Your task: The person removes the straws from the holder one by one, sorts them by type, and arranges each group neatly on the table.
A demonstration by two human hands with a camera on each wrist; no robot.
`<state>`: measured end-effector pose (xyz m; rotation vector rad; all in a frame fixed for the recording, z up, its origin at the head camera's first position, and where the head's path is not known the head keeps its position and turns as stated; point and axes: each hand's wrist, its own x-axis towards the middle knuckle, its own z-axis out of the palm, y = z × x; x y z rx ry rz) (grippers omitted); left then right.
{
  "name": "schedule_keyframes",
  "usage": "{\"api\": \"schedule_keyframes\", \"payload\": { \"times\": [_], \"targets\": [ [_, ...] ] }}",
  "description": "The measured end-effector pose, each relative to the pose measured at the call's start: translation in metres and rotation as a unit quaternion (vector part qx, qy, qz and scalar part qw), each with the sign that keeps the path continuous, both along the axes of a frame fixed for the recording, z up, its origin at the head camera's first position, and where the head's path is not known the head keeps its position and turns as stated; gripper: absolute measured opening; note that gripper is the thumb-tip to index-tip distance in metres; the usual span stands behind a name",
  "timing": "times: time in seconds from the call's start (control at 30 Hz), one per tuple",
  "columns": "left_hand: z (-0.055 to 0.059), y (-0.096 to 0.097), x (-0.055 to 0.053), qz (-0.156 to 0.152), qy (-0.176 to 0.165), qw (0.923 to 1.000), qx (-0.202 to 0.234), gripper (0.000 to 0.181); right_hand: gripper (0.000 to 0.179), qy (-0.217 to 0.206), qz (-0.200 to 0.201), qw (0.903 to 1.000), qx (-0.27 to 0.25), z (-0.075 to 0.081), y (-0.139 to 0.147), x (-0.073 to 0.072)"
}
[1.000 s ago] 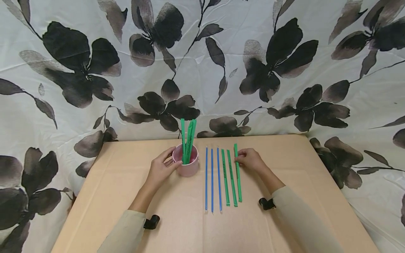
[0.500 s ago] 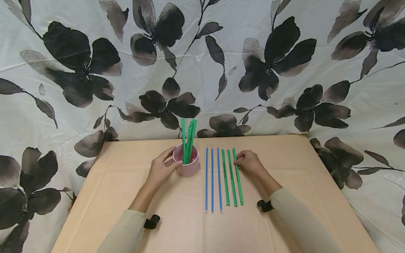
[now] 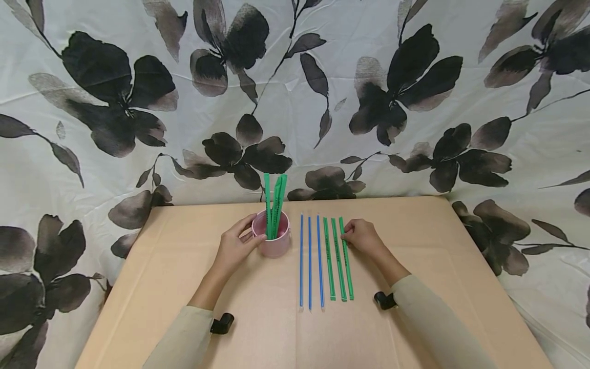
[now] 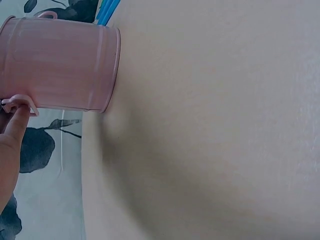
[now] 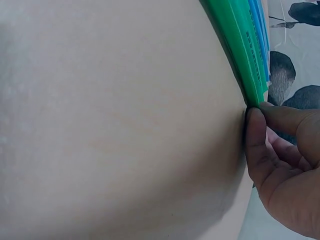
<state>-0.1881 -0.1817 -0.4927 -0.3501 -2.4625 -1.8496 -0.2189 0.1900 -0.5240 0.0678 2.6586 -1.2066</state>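
Observation:
On the left, my left hand holds a small pink bucket, thumb at the rim and fingers round its side. In the left wrist view a finger touches the loop on the bucket wall. Several green printed sticks stand upright inside. My right hand pinches the upper part of the rightmost green stick between thumb and finger, close over the table. Beside it lie two more green sticks, parallel to it. Three thinner blue sticks with pale tips lie to their left.
A tan-covered table runs to a back edge just beyond the bucket. Behind it hangs a white cloth with dark flowers. A small black device sits at each wrist.
The right hand has brought the rightmost green stick slightly down and left, into line with the other green ones. It has barely moved over the last half second. The left hand stays on the bucket.

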Motion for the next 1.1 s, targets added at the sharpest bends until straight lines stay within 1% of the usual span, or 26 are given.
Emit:
{"api": "schedule_keyframes", "payload": {
  "times": [0.1, 0.33, 0.47, 0.53, 0.7, 0.73, 0.8, 0.83, 0.9, 1.03, 1.1],
  "targets": [
    [-0.001, 0.002, -0.002, 0.004, 0.002, 1.0, 0.0, 0.067, 0.014, 0.004, 0.002, 1.0, 0.004, -0.001, 0.003, -0.004],
    [-0.001, 0.001, -0.002, 0.004, -0.005, 0.9999, 0.008, 0.066, 0.016, 0.015, 0.004, 0.9995, 0.026, -0.001, 0.007, -0.004],
    [0.001, 0.002, -0.001, 0.003, -0.005, 0.9999, 0.008, 0.067, 0.017, 0.019, 0.005, 0.9996, 0.022, -0.001, 0.01, -0.005],
    [0.01, 0.004, 0.003, 0.002, -0.011, 0.9999, 0.007, 0.066, 0.017, 0.023, 0.005, 0.9996, 0.015, -0.001, 0.012, -0.005],
    [0.033, 0.009, 0.013, -0.001, -0.024, 0.9997, 0.009, 0.064, 0.021, 0.05, 0.005, 0.9987, 0.006, 0.001, 0.014, -0.009],
    [0.033, 0.009, 0.013, -0.002, -0.023, 0.9997, 0.01, 0.064, 0.023, 0.056, 0.005, 0.9984, 0.001, 0.002, 0.013, -0.01],
    [0.033, 0.009, 0.013, -0.003, -0.022, 0.9997, 0.01, 0.065, 0.025, 0.06, 0.009, 0.9981, -0.015, 0.004, 0.011, -0.012],
    [0.03, 0.009, 0.012, -0.003, -0.022, 0.9997, 0.009, 0.065, 0.026, 0.059, 0.008, 0.9979, -0.024, 0.006, 0.01, -0.012],
    [0.023, 0.008, 0.008, -0.001, -0.022, 0.9997, 0.008, 0.066, 0.027, 0.059, 0.012, 0.9971, -0.045, 0.009, 0.006, -0.014],
    [0.007, 0.005, 0.001, 0.004, -0.018, 0.9998, 0.005, 0.067, 0.025, 0.071, 0.023, 0.9949, -0.068, 0.016, -0.004, -0.017],
    [0.003, 0.004, -0.001, 0.006, -0.014, 0.9999, 0.004, 0.067, 0.025, 0.084, 0.033, 0.993, -0.077, 0.02, -0.01, -0.019]
  ]
}}
